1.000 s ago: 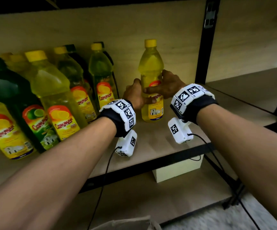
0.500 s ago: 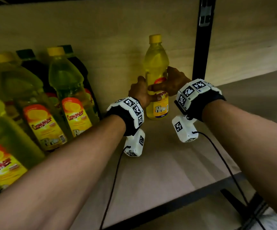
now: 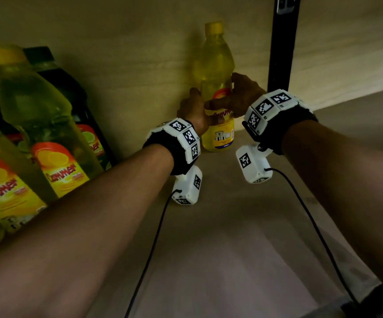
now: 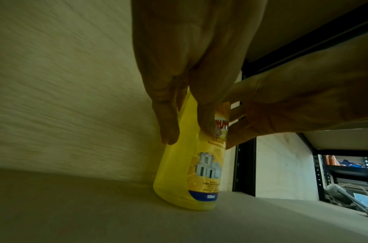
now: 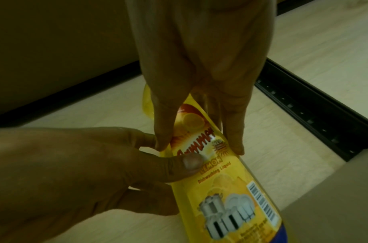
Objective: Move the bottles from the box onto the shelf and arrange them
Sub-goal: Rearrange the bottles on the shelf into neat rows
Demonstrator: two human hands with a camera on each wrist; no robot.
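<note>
Your left hand [image 3: 194, 111] and right hand [image 3: 243, 97] both hold the upright yellow bottle [image 3: 218, 88] at center frame; other bottles [image 3: 48, 138] stand lower left.

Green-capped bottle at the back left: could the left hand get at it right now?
Probably not directly: the left hand grips the yellow bottle, and a yellow-capped bottle stands in front of the green-capped bottle.
</note>
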